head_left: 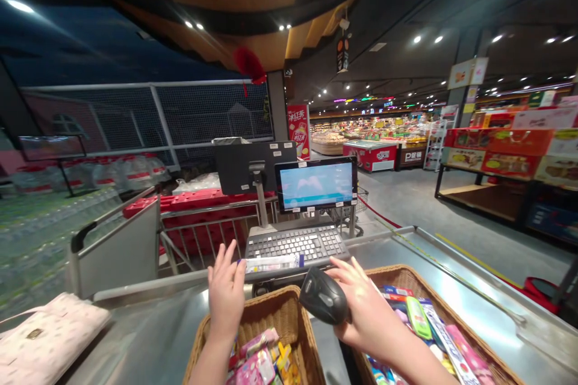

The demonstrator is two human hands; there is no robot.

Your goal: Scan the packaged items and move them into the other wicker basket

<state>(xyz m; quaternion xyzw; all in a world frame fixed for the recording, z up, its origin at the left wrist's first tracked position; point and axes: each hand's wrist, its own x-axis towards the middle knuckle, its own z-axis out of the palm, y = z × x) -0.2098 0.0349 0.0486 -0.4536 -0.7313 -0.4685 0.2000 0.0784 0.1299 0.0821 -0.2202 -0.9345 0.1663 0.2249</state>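
My left hand (226, 292) has its thumb and forefinger at the left end of a long white packet with blue ends (273, 263), while its other fingers stretch upward. The packet lies level across the front edge of the black keyboard (298, 243). In my right hand (363, 307) is a black handheld barcode scanner (323, 296), its head turned left toward the packet. Below my left hand stands a wicker basket (311, 343) with pink and yellow packets inside. Under my right forearm a second wicker basket (433, 289) holds several colourful packaged goods, partly hidden by the arm.
A lit monitor (316, 185) stands behind the keyboard, beside a second screen seen from the back (253, 165). A pale pink bag (54, 337) lies on the metal counter (153, 325) at left. Beyond are a cart rail (203, 234), bottled water and store shelves (492, 150).
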